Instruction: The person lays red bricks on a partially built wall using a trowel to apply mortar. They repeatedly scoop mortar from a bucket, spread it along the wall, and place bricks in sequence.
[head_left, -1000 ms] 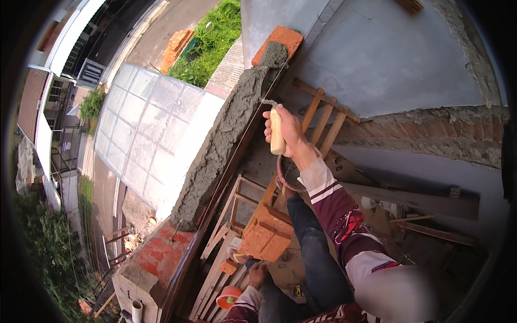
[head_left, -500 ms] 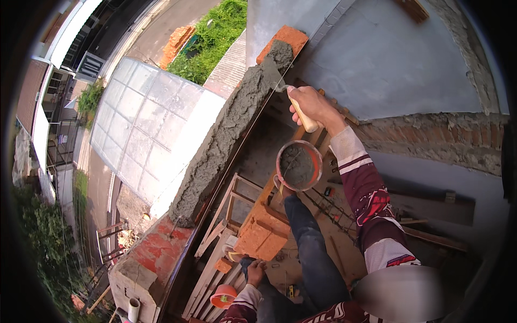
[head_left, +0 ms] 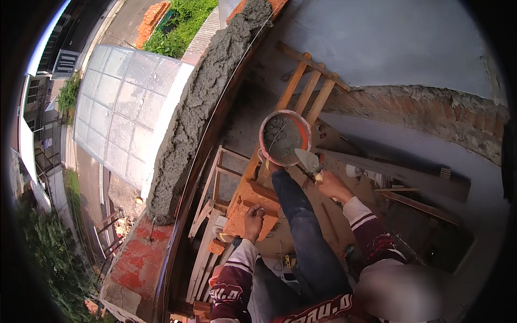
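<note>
My right hand (head_left: 334, 187) is closed round the wooden handle of a pointing trowel (head_left: 309, 160). The grey blade is beside the near right rim of a round orange bucket (head_left: 308, 134) with grey mortar (head_left: 282, 137) inside. My left hand (head_left: 253, 222), its fingers curled in with nothing seen between them, is over a stack of orange bricks (head_left: 267, 229); contact cannot be made out. A thick, rough bed of mortar (head_left: 188, 116) runs along the wall top at left, with a taut string line (head_left: 232, 81) along its inner edge.
Wooden planks (head_left: 304, 89) form a ladder-like frame beyond the bucket. Timber framing (head_left: 215, 177) stands between wall and bricks. Past the wall is a drop to a translucent roof (head_left: 121, 102) and a street. A red-topped block (head_left: 142, 245) ends the wall nearby.
My right hand has drawn the trowel back from the mortar at the wall's far end to the bucket. My left hand has moved up over the bricks. The view has shifted.
</note>
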`<state>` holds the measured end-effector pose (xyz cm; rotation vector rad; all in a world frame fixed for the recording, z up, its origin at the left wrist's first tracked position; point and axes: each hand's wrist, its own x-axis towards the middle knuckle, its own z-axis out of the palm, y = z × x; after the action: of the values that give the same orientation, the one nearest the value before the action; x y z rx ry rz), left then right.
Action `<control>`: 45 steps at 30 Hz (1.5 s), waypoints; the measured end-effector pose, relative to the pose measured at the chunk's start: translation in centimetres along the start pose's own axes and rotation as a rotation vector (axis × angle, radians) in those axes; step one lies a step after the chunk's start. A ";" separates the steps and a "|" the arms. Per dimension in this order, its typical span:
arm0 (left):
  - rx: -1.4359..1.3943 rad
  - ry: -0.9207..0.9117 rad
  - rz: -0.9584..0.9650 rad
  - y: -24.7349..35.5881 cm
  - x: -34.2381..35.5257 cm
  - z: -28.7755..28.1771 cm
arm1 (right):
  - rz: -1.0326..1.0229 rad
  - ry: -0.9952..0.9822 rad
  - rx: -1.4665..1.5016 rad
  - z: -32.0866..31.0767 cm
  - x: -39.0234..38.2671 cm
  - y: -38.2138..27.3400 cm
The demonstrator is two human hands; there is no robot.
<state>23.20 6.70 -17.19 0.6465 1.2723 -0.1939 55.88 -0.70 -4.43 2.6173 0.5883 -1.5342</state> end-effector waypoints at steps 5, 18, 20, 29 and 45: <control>0.220 0.037 0.210 7.8 10.7 6.6 | -0.059 0.243 -0.388 1.5 12.9 -0.7; 0.363 0.222 0.343 14.3 19.4 13.6 | -0.317 0.285 -0.615 2.6 9.9 5.1; 0.473 0.350 0.545 14.6 17.5 16.6 | -0.168 0.281 -0.520 1.1 8.5 5.7; 0.469 0.200 0.921 20.0 2.2 9.3 | -0.436 0.317 -0.075 -0.5 5.5 -2.5; 0.197 0.151 0.935 23.9 -18.1 0.7 | -0.587 -0.218 0.427 3.3 -16.4 -10.9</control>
<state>29.68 21.89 7.86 1.3749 0.9805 0.5153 42.23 3.74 9.48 2.6331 1.2043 -2.3007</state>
